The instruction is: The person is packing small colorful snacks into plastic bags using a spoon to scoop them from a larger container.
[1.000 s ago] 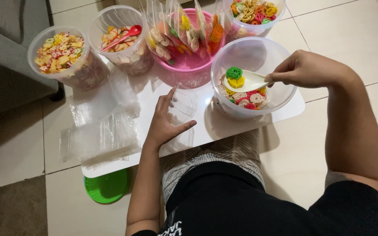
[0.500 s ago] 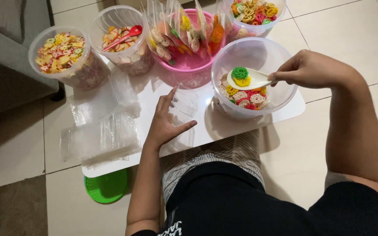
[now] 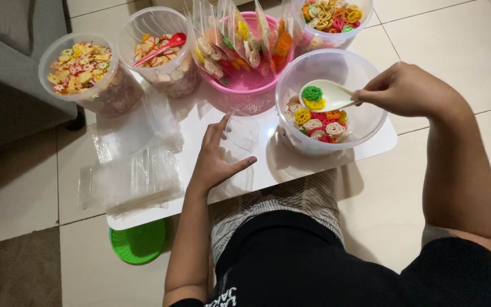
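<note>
My right hand (image 3: 409, 90) grips the handle of a white spoon (image 3: 329, 94) that carries a green and a yellow flower-shaped cracker above a clear round tub (image 3: 370, 122) of mixed coloured crackers. My left hand (image 3: 216, 156) rests on the low white table (image 3: 268, 165) with fingers spread, holding open a small clear plastic bag (image 3: 241, 132) just left of the tub.
A pink basket (image 3: 251, 85) holds several filled cracker bags. Three more clear tubs of snacks stand at the back: one far left (image 3: 86, 74), one with a red spoon (image 3: 163, 48), one top right (image 3: 331, 20). Empty clear bags (image 3: 132, 170) are stacked left. A green lid (image 3: 138, 243) lies on the tiled floor; a grey sofa (image 3: 7, 57) stands left.
The spoon with its two crackers has risen a little and shifted right, clear of the pile in the tub. My left hand has stayed on the bag.
</note>
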